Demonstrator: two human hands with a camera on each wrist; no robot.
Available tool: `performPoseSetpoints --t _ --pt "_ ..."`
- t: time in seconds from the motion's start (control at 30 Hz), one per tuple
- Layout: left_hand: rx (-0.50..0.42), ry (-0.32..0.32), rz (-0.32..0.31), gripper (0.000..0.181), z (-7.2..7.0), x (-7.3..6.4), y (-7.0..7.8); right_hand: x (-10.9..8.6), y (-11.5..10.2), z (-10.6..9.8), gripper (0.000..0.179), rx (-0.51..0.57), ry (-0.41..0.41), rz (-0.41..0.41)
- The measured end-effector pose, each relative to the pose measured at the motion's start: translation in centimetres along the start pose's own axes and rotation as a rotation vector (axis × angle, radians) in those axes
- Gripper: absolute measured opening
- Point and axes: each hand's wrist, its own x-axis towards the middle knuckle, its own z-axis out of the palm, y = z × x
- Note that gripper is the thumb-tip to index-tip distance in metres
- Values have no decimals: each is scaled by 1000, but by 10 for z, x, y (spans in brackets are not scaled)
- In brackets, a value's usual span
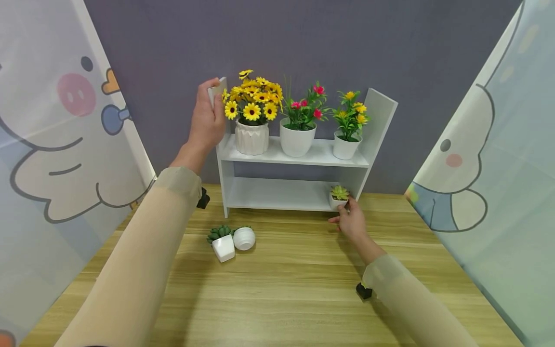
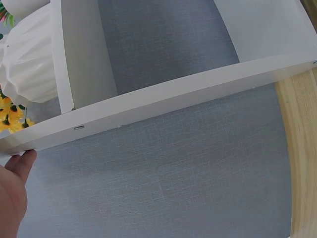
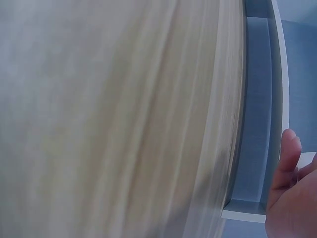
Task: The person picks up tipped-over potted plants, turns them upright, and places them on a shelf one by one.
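A white two-tier shelf (image 1: 284, 193) stands against the grey back wall. My left hand (image 1: 210, 115) grips the upper end of its left side panel (image 2: 163, 94); in the left wrist view, fingertips touch the panel's face. At the right end of the lower tier sits a small succulent in a white pot (image 1: 338, 197). My right hand (image 1: 352, 221) holds this pot from the front and right, fingers at its lower side. In the right wrist view the thumb (image 3: 290, 151) points up, partly hiding the white pot (image 3: 306, 159).
On the upper tier stand yellow sunflowers (image 1: 252, 140), a pink-flowered plant (image 1: 297, 140) and a smaller yellow-flowered plant (image 1: 345, 146), all in white pots. A succulent in a square pot (image 1: 223, 248) and a round white pot (image 1: 244, 239) lie tipped on the wooden table (image 1: 277, 289).
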Motion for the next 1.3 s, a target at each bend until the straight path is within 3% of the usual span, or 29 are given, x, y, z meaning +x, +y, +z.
performPoseSetpoints --t 0.37,0.7,0.97,1.3 --pt "-3 -2 10 48 -1 -1 -1 -14 -4 -4 82 40 -9 -35" --pt "3 -10 3 49 -1 -1 -1 -39 -4 -14 90 55 -45 26" --pt "-1 -8 4 49 0 2 0 -62 -2 -12 84 -6 -156 37" --pt "-3 -11 -7 49 0 1 -1 -73 -3 16 67 -44 -297 46"
